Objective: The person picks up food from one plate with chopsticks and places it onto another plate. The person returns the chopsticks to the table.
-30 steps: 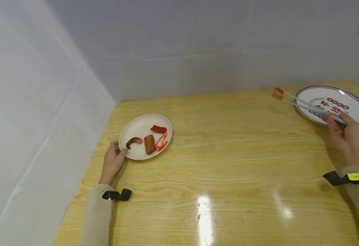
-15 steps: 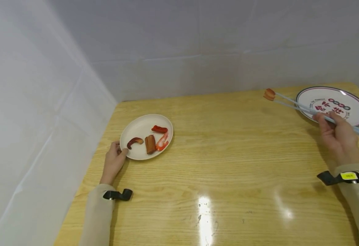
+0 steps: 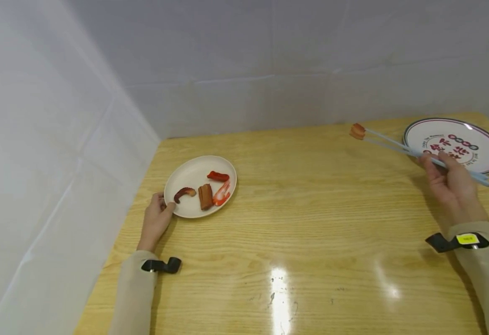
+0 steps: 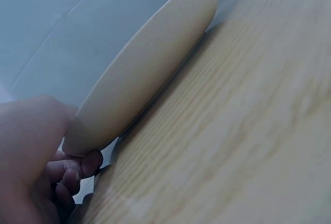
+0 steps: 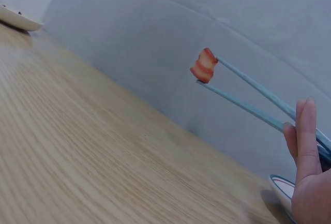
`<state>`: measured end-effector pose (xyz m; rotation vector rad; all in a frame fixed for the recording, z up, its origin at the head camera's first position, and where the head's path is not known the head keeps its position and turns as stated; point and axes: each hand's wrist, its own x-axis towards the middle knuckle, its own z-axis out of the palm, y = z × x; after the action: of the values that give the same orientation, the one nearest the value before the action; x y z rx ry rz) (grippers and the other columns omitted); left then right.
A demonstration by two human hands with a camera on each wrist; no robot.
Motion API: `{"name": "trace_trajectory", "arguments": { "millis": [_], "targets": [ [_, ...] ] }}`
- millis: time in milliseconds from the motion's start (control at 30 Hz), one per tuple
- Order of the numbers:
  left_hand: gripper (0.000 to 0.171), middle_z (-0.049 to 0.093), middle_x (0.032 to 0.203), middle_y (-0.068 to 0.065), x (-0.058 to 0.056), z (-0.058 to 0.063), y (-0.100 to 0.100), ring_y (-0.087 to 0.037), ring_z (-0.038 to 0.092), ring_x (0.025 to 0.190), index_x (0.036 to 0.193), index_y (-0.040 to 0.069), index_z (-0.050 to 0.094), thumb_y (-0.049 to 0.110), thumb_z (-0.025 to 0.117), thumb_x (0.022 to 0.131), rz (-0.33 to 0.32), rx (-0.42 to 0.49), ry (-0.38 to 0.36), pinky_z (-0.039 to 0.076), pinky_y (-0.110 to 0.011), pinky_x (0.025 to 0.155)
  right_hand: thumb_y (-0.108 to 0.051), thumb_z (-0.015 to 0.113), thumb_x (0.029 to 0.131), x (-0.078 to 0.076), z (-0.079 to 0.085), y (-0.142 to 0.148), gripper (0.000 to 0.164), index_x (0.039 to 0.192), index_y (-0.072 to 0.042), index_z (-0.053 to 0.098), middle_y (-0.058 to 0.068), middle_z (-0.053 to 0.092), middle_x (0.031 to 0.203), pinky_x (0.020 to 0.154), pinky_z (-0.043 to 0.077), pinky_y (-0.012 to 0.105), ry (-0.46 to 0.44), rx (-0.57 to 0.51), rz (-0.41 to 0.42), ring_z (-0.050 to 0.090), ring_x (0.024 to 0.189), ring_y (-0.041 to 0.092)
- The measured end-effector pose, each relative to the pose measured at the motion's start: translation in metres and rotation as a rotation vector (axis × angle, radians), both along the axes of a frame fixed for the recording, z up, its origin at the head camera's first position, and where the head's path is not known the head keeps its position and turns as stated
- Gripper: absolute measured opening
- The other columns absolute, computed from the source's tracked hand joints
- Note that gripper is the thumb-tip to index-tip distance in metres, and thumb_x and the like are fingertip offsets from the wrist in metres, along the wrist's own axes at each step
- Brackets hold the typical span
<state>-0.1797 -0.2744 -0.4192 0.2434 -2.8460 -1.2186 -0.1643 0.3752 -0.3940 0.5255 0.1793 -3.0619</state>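
My right hand [image 3: 453, 186] holds a pair of light blue chopsticks [image 3: 416, 152]. Between their tips a reddish-brown piece of food [image 3: 357, 131], like a chunk of meat, is pinched in the air above the table; the right wrist view shows the same piece [image 5: 204, 65] clear of the wood. On the left, my left hand [image 3: 156, 221] grips the near-left rim of a cream plate [image 3: 190, 170], thumb on the rim and fingers underneath. That plate bears a dark curved piece [image 3: 184, 193], a brown ridged chunk [image 3: 205, 197], a red strip [image 3: 218, 176] and a red-and-white piece [image 3: 221, 193].
A white plate with a dark rim and red printed characters [image 3: 428, 130] stands at the table's far right, partly behind the right hand. White sheeting [image 3: 227, 70] rises along the back and left edges of the wooden table [image 3: 294, 204].
My right hand has moved left with the chopsticks and the pinched piece, away from the printed plate. The left hand and its plate stay nearly in place.
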Motion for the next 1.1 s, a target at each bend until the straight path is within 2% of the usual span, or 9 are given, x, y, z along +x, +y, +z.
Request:
{"name": "trace_trajectory", "arguments": {
  "millis": [233,367,600,800,1100],
  "targets": [
    [0.047,0.059,0.118,-0.026,0.001,0.0,0.0,-0.028,0.052,0.095,0.137,-0.006,0.038,0.014,0.046,0.096,0.003,-0.001,-0.004,0.038,-0.03,0.077,-0.006,0.051,0.099,-0.002,0.001,-0.007,0.019,0.099,0.011,0.06,0.037,0.063,0.093,0.078,0.054,0.028,-0.002,0.034,0.025,0.069,0.09,0.031],
    [0.046,0.059,0.118,-0.027,0.0,0.001,0.0,-0.028,0.052,0.095,0.137,-0.006,0.038,0.014,0.046,0.096,0.005,-0.011,-0.001,0.038,-0.03,0.077,-0.005,0.049,0.1,-0.005,0.001,-0.012,0.018,0.098,0.01,0.058,0.035,0.063,0.09,0.076,0.054,0.029,0.018,0.049,0.039,0.07,0.086,0.033],
    [0.046,0.059,0.118,-0.027,0.001,0.003,0.002,-0.028,0.052,0.094,0.136,-0.006,0.039,0.014,0.047,0.095,0.003,-0.008,0.009,0.038,-0.028,0.076,-0.009,0.047,0.102,-0.009,0.003,-0.021,0.028,0.098,0.014,0.061,0.034,0.063,0.091,0.077,0.054,0.028,0.038,0.075,0.091,0.07,0.084,0.031],
    [0.045,0.059,0.117,-0.027,0.001,0.002,0.002,-0.028,0.052,0.093,0.135,-0.007,0.04,0.014,0.047,0.095,-0.001,-0.009,0.022,0.038,-0.027,0.075,-0.006,0.046,0.101,-0.014,0.003,-0.033,0.023,0.097,0.013,0.058,0.035,0.062,0.088,0.077,0.054,0.029,0.087,0.078,0.103,0.069,0.083,0.034],
    [0.046,0.058,0.12,-0.027,0.001,0.001,0.001,-0.03,0.053,0.098,0.136,-0.006,0.039,0.014,0.047,0.095,0.0,0.005,0.005,0.039,-0.032,0.08,-0.011,0.037,0.105,-0.021,0.002,-0.053,0.041,0.091,0.02,0.06,0.034,0.062,0.086,0.075,0.054,0.029,0.152,0.104,0.171,0.069,0.081,0.034]
  ]
}}
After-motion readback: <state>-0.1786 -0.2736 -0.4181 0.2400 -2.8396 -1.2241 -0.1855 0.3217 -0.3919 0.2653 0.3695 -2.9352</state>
